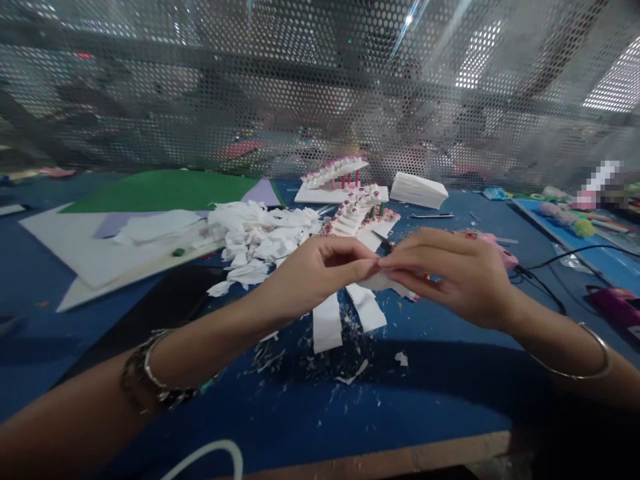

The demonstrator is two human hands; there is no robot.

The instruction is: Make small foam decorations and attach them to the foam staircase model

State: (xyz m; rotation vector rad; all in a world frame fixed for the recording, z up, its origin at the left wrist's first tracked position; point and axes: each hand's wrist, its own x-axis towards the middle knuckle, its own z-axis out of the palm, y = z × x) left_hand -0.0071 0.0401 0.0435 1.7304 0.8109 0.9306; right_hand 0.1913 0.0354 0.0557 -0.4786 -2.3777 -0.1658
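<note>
The white paper [377, 281], apparently pinched by both, lies three o'clock from the left hand [320, 270], nine from the right hand [453, 270].

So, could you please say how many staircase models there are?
2: a pink-pillared model near the mesh screen, and a red-dotted model in front of it.

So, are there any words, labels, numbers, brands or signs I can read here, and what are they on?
None can be read.
Shiny blue plastic packet: any print is too small and blurred.
Purple rounded object at the right edge: any marks are too blurred.
Flat white paper strips: no writing shows.
</note>
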